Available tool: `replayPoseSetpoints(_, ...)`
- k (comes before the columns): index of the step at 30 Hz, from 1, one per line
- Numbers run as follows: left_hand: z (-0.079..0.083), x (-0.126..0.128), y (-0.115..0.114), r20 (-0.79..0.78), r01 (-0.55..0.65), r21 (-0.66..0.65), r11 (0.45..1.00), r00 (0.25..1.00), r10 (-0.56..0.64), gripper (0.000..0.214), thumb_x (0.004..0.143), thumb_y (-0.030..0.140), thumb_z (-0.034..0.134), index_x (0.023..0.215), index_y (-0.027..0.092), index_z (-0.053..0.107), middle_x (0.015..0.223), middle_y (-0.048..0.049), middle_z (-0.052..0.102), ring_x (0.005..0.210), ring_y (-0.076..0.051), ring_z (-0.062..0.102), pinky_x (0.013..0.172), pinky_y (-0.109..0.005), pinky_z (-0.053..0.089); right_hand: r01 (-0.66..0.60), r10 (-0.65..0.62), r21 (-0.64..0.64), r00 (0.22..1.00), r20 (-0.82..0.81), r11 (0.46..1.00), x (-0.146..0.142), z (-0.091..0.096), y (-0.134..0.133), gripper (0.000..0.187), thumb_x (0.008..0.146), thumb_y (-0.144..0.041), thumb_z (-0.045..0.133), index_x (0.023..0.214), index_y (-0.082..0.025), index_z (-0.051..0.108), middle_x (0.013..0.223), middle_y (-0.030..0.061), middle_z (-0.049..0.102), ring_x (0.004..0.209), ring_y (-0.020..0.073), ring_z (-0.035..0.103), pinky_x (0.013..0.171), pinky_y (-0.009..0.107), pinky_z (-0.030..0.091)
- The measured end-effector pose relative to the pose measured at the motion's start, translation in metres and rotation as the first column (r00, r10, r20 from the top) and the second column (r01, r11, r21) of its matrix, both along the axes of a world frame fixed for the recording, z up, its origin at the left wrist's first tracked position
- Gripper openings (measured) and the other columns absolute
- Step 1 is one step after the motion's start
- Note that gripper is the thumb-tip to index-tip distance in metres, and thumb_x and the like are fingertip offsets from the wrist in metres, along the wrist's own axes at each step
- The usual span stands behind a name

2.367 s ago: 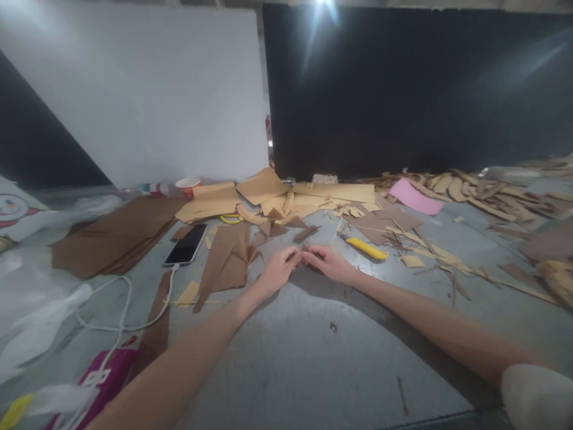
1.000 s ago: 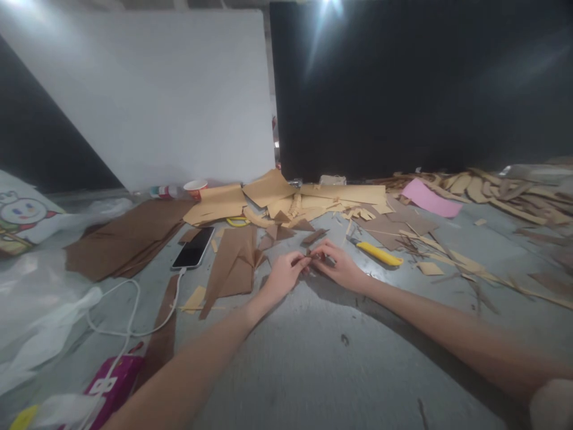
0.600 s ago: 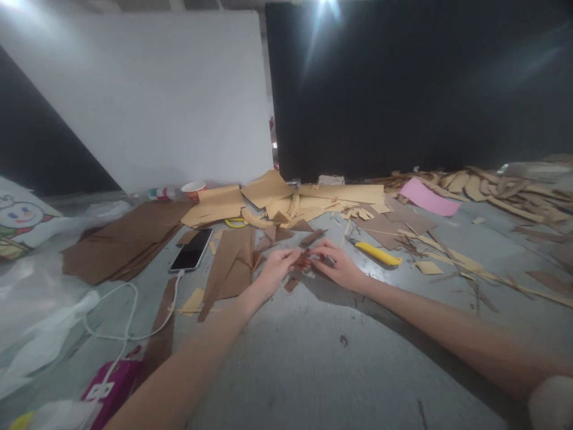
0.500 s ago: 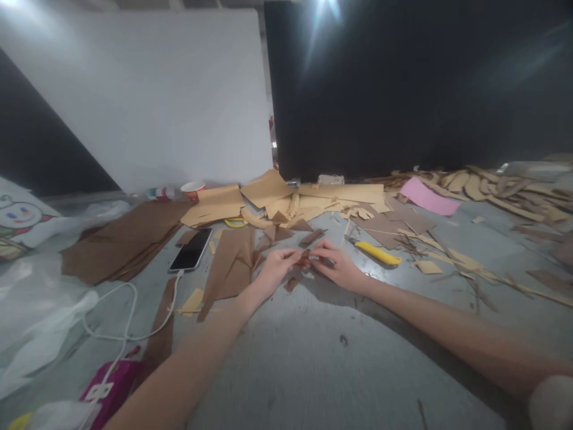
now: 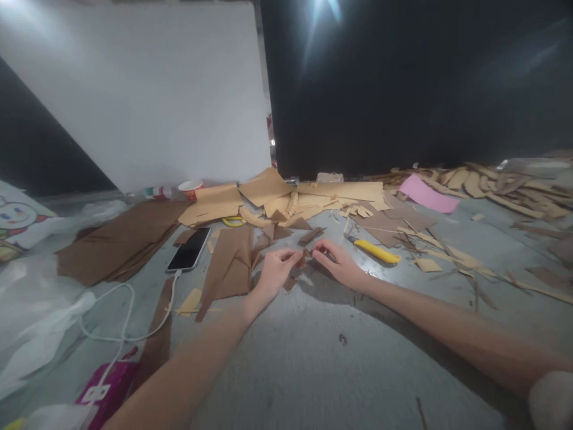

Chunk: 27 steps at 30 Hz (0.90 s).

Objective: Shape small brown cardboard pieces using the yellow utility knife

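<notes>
Between my two hands is a small brown piece of paper or card (image 5: 307, 253), pinched at its edges. My left hand (image 5: 276, 270) grips it from the left with thumb and forefinger. From the right, the fingertips of my right hand (image 5: 339, 264) close on its other side. The piece is largely covered by the fingers, so its shape is unclear. Just below lies a loose brown scrap (image 5: 290, 283). A yellow utility knife (image 5: 376, 251) rests right of my right hand. Brown sheets (image 5: 230, 263) lie left of my left hand.
A phone (image 5: 190, 249) on a white cable and a magenta power bank (image 5: 107, 388) lie left. Tan sheets (image 5: 215, 203), a paper cup (image 5: 191, 190) and a pink sheet (image 5: 428, 194) are farther back. Curved strips (image 5: 505, 185) pile up at the right; a plastic bag (image 5: 31, 310) sits far left.
My fingers have shifted slightly on the small brown piece; the right fingers are drawn closer together. The view has moved a little, while the things on the table stay put.
</notes>
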<state>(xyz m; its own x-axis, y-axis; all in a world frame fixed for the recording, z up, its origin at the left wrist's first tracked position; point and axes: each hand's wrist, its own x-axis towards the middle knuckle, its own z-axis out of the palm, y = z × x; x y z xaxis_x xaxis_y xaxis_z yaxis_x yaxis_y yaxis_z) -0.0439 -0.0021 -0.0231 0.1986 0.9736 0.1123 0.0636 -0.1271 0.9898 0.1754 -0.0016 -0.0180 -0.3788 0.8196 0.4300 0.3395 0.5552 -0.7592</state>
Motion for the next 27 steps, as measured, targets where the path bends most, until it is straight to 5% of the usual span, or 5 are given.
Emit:
replayPoseSetpoints(9,0.010,0.007,-0.015,-0.163,0.055,0.090,0.994,0.986,-0.040,0.047,0.094,0.061,0.067,0.080,0.017,0.075,0.077,-0.0052,0.075,0.072,-0.020,0.067,0.069,-0.027,0.049,-0.008,0.008,-0.001,0.992,0.125,1.000,-0.003,-0.007,0.003,0.043,0.107,-0.053,0.053,0.077,-0.023,0.061,0.070,0.0015,0.065,0.070,0.0184,0.057,0.067,0.030,0.044)
replayPoseSetpoints(16,0.011,0.008,-0.016,-0.216,0.154,0.096,0.983,0.968,-0.131,0.037,0.099,0.054,0.062,0.089,0.021,0.074,0.084,-0.0033,0.076,0.082,-0.021,0.069,0.077,-0.028,0.050,0.034,-0.034,-0.017,0.999,0.015,0.999,-0.001,-0.002,-0.001,0.039,0.106,-0.049,0.054,0.079,-0.022,0.059,0.071,-0.0002,0.061,0.069,0.0168,0.055,0.067,0.028,0.043)
replayPoseSetpoints(27,0.009,0.007,-0.014,-0.252,0.203,0.086,0.975,0.952,-0.176,0.040,0.099,0.052,0.060,0.076,0.020,0.069,0.076,-0.0025,0.073,0.075,-0.019,0.066,0.074,-0.028,0.047,-0.058,0.052,-0.134,0.997,-0.050,0.989,0.000,0.004,-0.003,0.034,0.104,-0.049,0.059,0.085,-0.022,0.066,0.080,0.0002,0.068,0.076,0.0166,0.059,0.072,0.028,0.046)
